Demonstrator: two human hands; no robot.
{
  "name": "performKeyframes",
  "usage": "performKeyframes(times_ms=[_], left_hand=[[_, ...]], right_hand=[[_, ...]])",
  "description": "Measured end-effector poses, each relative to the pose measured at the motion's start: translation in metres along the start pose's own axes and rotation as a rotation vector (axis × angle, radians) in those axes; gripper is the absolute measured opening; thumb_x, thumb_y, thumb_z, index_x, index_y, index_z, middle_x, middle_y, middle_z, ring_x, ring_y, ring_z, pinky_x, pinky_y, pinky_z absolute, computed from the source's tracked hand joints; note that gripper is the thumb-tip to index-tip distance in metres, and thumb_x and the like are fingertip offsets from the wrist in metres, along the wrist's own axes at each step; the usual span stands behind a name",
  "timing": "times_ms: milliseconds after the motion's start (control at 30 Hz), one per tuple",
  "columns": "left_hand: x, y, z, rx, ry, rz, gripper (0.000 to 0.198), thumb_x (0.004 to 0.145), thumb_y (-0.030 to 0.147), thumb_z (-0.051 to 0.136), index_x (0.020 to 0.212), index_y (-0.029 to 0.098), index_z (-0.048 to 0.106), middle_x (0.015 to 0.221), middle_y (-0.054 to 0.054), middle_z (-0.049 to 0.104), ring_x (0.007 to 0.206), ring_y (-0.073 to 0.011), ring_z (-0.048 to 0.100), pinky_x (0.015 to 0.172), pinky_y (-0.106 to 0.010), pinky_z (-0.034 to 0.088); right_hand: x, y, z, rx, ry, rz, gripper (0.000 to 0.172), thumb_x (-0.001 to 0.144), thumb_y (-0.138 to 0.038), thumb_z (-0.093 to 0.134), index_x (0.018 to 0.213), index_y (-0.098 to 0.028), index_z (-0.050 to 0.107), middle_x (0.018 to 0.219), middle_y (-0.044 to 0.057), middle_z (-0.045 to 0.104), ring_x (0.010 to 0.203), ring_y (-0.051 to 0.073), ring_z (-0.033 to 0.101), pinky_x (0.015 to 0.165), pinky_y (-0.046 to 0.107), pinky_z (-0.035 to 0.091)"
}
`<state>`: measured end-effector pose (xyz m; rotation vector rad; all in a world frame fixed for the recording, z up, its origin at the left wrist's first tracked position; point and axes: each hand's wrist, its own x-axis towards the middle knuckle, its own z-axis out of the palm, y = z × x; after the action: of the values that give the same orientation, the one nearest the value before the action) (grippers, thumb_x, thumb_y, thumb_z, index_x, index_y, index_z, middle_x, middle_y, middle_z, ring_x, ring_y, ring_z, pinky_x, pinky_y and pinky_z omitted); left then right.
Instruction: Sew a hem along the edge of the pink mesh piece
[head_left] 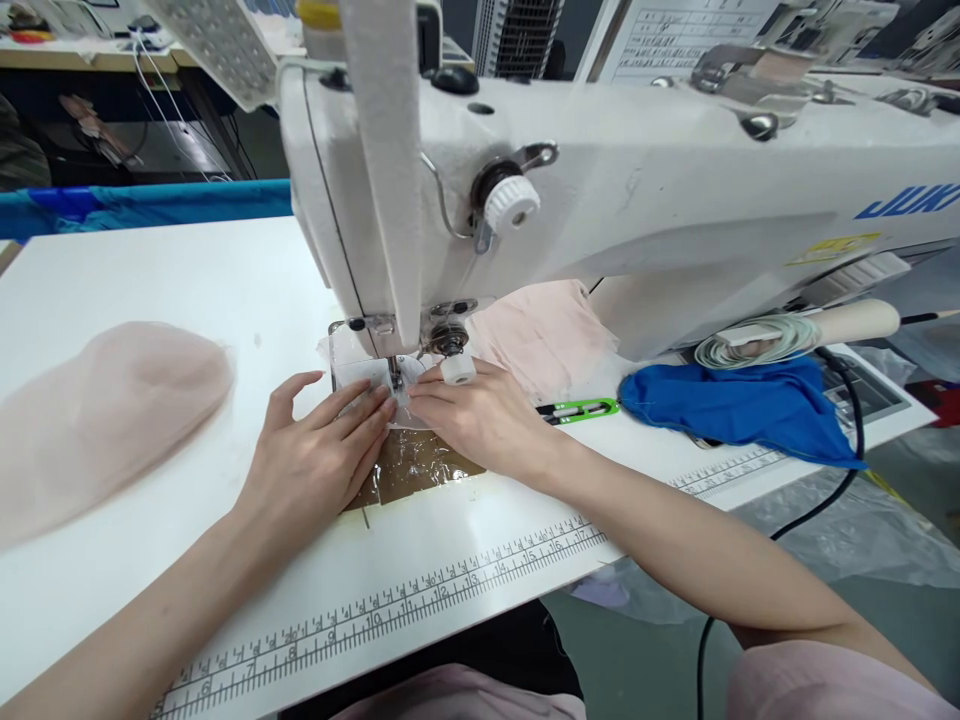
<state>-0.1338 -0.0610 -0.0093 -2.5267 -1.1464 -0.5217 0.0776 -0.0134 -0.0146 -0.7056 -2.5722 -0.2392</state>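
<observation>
Sheer pale fabric lies at the sewing machine's presser foot, seemingly mid-stitching, the left hand flat with thumb wide, the right hand's fingers close together, pinch unclear, calling for steady guiding.

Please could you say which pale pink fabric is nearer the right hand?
The pale pink fabric under the sewing machine arm, just beyond the right hand; the other pink piece lies apart, left of the left hand.
</observation>
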Motion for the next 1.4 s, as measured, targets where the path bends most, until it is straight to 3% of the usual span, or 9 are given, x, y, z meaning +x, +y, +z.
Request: performKeyframes(times_ms=[700, 1400], left_hand=[[0.0009, -0.0071, 0.0102, -0.002, 0.028, 0.001, 0.027, 0.096, 0.015, 0.048, 0.119, 0.016, 0.062, 0.117, -0.010, 0.071, 0.108, -0.0270, 0.068, 0.107, -0.055, 0.032], [0.0032, -0.0058, 0.0086, 0.010, 0.014, -0.007, 0.027, 0.097, 0.016, 0.046, 0.119, 0.013, 0.061, 0.118, -0.011, 0.070, 0.108, -0.0277, 0.068, 0.106, -0.057, 0.034]], right_hand=[[0.0058, 0.0038, 0.0024, 0.003, -0.138, 0.079, 0.021, 0.091, -0.006, 0.052, 0.086, -0.015, 0.070, 0.089, 0.006, 0.074, 0.090, 0.017, 0.064, 0.077, 0.029, 0.047], [0.0098, 0.0029, 0.0006, -0.039, -0.176, 0.096, 0.021, 0.092, -0.004, 0.050, 0.082, -0.015, 0.066, 0.086, 0.005, 0.070, 0.082, 0.015, 0.059, 0.069, 0.028, 0.040]])
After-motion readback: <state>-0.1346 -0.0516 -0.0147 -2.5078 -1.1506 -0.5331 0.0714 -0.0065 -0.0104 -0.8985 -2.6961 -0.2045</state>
